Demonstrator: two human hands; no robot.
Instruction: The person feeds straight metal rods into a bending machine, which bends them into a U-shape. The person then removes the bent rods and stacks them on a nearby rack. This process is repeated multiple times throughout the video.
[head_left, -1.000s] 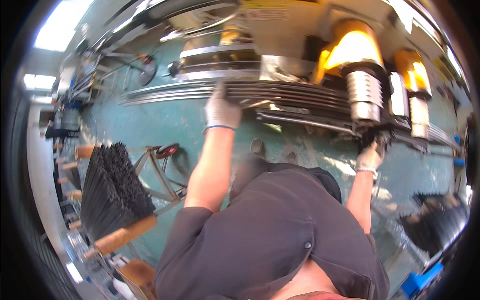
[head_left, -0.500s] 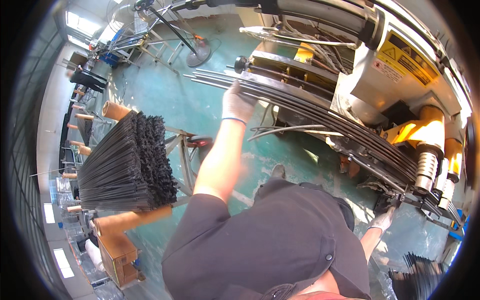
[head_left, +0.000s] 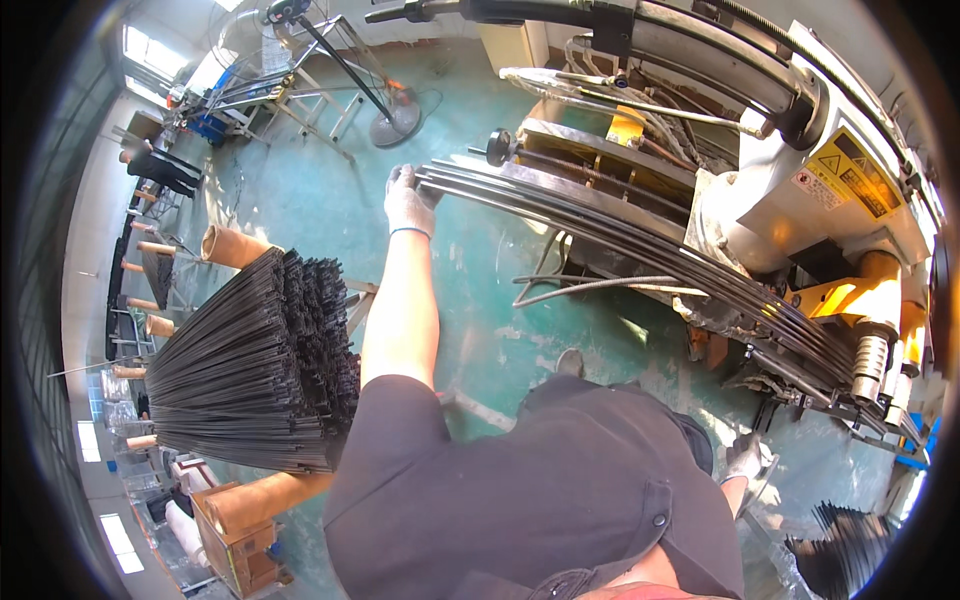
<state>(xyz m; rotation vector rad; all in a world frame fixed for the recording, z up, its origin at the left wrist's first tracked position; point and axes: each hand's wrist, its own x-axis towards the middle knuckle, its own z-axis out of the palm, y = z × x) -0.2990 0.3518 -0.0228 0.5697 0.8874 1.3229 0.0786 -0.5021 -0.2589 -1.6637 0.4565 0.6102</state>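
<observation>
Left hand (head_left: 408, 205) touches far-left ends of dark rods (head_left: 640, 243), which lie along the near side of the machine (head_left: 800, 190); can't tell if clenched. Right hand (head_left: 745, 458) near right, finger state unclear. Best: even pressure, ends flush.

The machine (head_left: 770, 215) has a smooth, painted-metal housing. Along its near side, the dark rods (head_left: 640, 247) look metallic and glossy. Left of the machine, the left hand (head_left: 408, 207) wears matt cloth; farther left, the black bundle (head_left: 240, 360) is rough-ended, and the brown roller (head_left: 270, 502) looks like matt cardboard.
</observation>
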